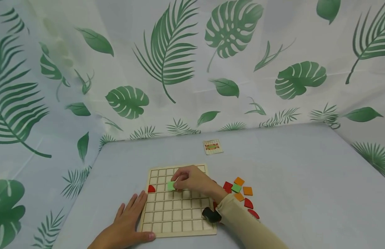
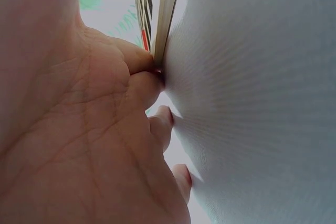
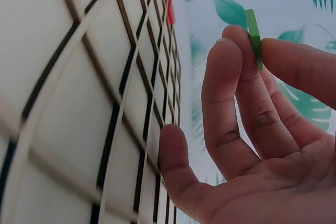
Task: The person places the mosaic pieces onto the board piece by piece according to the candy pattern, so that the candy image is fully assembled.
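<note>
Hands (image 1: 194, 180) (image 1: 126, 221) partly hide board (image 1: 167, 216) and green tile (image 1: 171, 186).

In the head view, a long pale beige sleeve (image 1: 253, 223) fills the lower right of centre, creased, plain, its soft cuff (image 1: 224, 206) ending at the wrist. A small, rounded black unit (image 1: 211, 215) juts out left of it. The right hand (image 1: 194, 180) and left hand (image 1: 125, 221) are bare, five-fingered.
</note>
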Demonstrator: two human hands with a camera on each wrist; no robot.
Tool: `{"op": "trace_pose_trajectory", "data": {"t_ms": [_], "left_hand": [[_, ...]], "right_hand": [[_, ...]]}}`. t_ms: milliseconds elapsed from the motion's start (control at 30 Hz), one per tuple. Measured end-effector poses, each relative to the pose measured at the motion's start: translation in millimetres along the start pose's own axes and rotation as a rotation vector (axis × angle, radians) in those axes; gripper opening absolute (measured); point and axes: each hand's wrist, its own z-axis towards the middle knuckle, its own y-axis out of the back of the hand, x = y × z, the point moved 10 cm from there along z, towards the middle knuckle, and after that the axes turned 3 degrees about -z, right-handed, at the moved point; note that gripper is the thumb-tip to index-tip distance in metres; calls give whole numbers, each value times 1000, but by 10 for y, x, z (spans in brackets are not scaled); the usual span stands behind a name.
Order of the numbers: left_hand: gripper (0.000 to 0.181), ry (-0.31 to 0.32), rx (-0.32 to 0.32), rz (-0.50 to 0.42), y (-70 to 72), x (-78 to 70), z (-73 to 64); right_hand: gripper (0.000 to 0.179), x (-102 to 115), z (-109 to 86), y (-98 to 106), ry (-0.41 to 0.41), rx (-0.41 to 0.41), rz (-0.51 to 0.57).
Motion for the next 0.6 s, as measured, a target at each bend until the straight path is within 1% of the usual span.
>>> {"op": "trace_pose_trajectory", "data": {"t_ms": [100,200,333,467,567,600], "left_hand": [[133,7,29,2,4,-34,-5],[130,-2,46,-6,12,-63,-17],[128,-8,48,4,23,-78,-22],[128,-27,47,-9,29,-87,-36],[128,-39,50,-27,39,-88,-53],[127,-34,50,-25,43,-79,-53]], "right_hand": [[15,24,44,-68,5,9,21],[15,54,106,-135,10,12,35],[13,71,200,-247,0,10,50],[8,91,279,-364,-19,-9,30],[6,122,329,-445,-26,-25,-15],[5,133,343,-470,-27,-30,-32]]}}
